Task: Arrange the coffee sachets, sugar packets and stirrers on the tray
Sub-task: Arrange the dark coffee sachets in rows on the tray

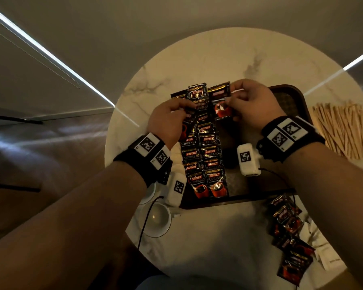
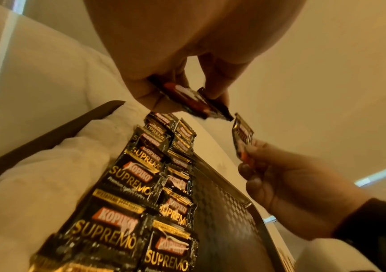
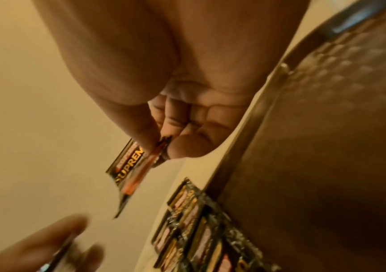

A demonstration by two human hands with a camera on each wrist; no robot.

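Note:
Black Kopiko coffee sachets [image 1: 205,155] lie in two overlapping columns on the dark brown tray [image 1: 289,101]. Above the far end of the columns, my left hand [image 1: 187,108] pinches a few sachets [image 2: 199,105] between thumb and fingers. Just to its right, my right hand [image 1: 233,99] pinches a single sachet [image 1: 221,108] by its edge, and the right wrist view shows this sachet [image 3: 129,165] hanging from the fingertips. Wooden stirrers [image 1: 344,130] lie heaped on the table right of the tray. White sugar packets [image 1: 323,250] lie at the near right.
More loose sachets [image 1: 289,237] are scattered on the round marble table [image 1: 208,59] near its right front edge. A white cup [image 1: 155,218] and saucer stand at the near left by the tray's corner. Cables hang from both wrist cameras.

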